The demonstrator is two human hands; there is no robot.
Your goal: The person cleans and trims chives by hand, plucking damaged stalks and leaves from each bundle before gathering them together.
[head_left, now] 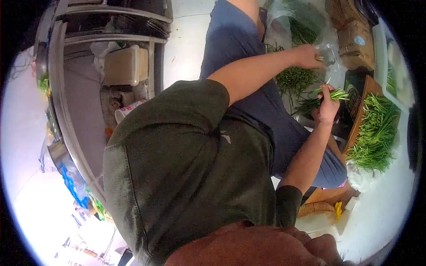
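My right hand (326,104) is closed around a small bunch of green chives (339,94), whose cut-looking pale ends stick out past the fingers. Just above it in the view, my left hand (306,56) is pinched, with short pale stalks (319,58) showing at the fingertips. Under and beside both hands lies a loose heap of darker chives (296,82). More long chives lie inside a clear plastic bag (326,26). To the right, a thick pile of bright green chives (374,133) rests along a wooden board (360,106).
Cardboard boxes (356,42) and a translucent plastic tub (386,57) stand at the upper right. On the left is a metal-framed shelf (66,119) with a beige container (122,66) and a paper cup (126,111). A round wooden block (316,210) sits near my lower side.
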